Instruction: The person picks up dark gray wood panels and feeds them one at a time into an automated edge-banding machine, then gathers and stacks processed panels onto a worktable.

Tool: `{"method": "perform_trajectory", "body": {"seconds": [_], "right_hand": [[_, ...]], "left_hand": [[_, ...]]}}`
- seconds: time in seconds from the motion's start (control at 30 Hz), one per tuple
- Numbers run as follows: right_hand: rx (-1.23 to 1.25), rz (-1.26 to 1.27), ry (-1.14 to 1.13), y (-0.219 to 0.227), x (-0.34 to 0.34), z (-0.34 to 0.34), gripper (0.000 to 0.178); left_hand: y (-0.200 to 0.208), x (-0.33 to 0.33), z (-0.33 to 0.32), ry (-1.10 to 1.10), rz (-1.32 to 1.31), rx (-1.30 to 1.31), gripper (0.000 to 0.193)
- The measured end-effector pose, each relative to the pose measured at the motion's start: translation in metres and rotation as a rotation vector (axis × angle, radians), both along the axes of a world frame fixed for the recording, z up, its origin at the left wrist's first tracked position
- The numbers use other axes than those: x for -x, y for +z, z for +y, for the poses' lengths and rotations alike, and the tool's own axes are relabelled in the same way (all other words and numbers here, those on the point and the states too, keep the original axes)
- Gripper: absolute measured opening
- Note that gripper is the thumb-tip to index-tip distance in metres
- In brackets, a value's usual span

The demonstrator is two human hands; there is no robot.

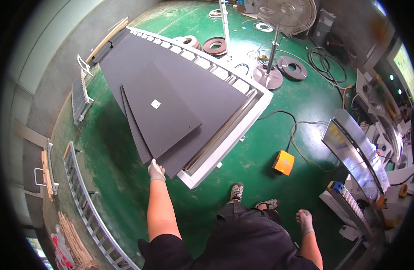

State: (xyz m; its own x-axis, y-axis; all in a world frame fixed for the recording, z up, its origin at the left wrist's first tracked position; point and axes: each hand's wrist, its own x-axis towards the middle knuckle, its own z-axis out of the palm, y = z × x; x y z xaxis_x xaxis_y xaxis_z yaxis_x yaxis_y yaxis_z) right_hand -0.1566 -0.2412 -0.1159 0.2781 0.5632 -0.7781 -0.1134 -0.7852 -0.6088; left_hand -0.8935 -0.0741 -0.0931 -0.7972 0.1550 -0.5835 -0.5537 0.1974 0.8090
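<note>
My left hand, in a pale glove, is closed at the near corner of the thin dark grey panels, its fingertips on an edge. The upper panel, with a small white square label, lies askew. Under it another grey panel juts out to the left. Both rest on a larger dark grey sheet that covers most of a white-framed roller conveyor. Low at my right side hangs my right hand, also gloved, its fingers curled in with nothing visible in them.
A standing fan and rolls of edge band are beyond the conveyor. An orange box with a cable sits on the green floor. Metal machinery stands at right, a roller track at left.
</note>
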Motion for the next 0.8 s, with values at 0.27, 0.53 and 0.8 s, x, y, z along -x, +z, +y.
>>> {"method": "perform_trajectory", "body": {"seconds": [0.27,0.53,0.8], "right_hand": [[-0.006,-0.372,0.584,0.037,0.048,-0.027,0.030],[0.225,-0.151,0.132,0.000,0.017,-0.044,0.020],[-0.091,-0.428,0.740,-0.019,0.082,0.067,0.033]], "left_hand": [[-0.067,0.050,0.011,-0.079,0.402,0.076,0.028],[0.006,0.023,0.030,-0.514,-0.152,0.149,0.035],[-0.005,-0.047,0.012,-0.725,-0.291,0.039,0.042]]}}
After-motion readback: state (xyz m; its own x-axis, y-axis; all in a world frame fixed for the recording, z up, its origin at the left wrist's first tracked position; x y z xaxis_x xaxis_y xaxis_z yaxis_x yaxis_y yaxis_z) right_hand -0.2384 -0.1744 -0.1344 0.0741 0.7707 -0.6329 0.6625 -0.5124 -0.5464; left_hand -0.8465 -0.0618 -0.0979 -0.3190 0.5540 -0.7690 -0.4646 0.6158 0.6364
